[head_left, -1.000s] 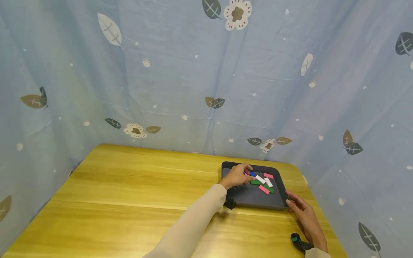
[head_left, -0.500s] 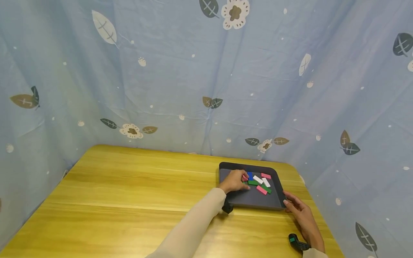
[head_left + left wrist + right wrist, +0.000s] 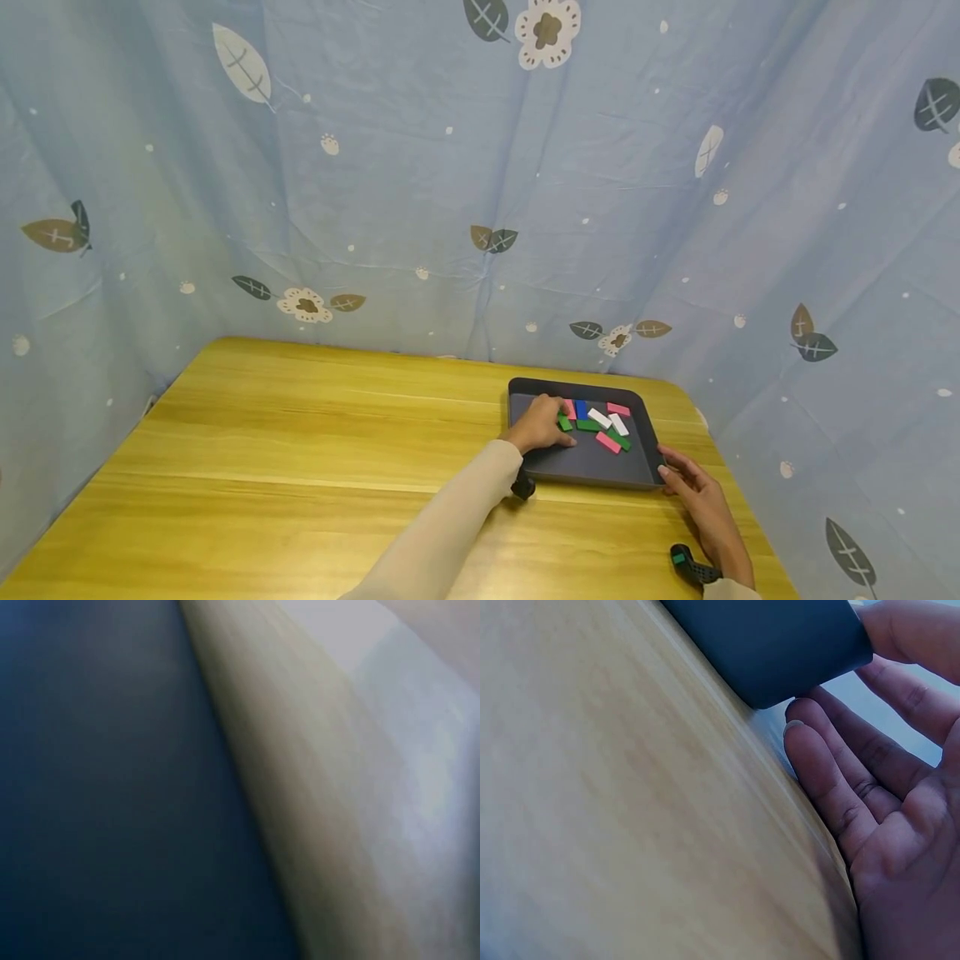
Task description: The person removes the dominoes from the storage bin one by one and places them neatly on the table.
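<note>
Inside a shallow dark grey tray (image 3: 592, 467), my left hand (image 3: 536, 423) reaches over the left side, thumb spread apart from the index finger. Between them a small green block (image 3: 564, 422) shows. A pink block (image 3: 570, 409) lies right at the index fingertip, beside a blue block (image 3: 581, 409). My right hand (image 3: 701, 496) holds the tray's near right corner, thumb on one side and index finger on the other; in the right wrist view its other fingers hang below the dark corner (image 3: 780, 652). The left wrist view shows only blurred tray and table, no fingers.
More blocks lie loosely right of my left hand: two white ones, such as the white block (image 3: 599, 418), plus pink and green ones. The tray stands on a yellow wood-grain table (image 3: 300, 450), near its right end. A blue patterned curtain (image 3: 420, 192) hangs behind.
My left hand has loosened from the pink block, which now lies flat beside the blue one. Its fingers have spread and drawn slightly left, over the green block. My right hand stays at the corner.
</note>
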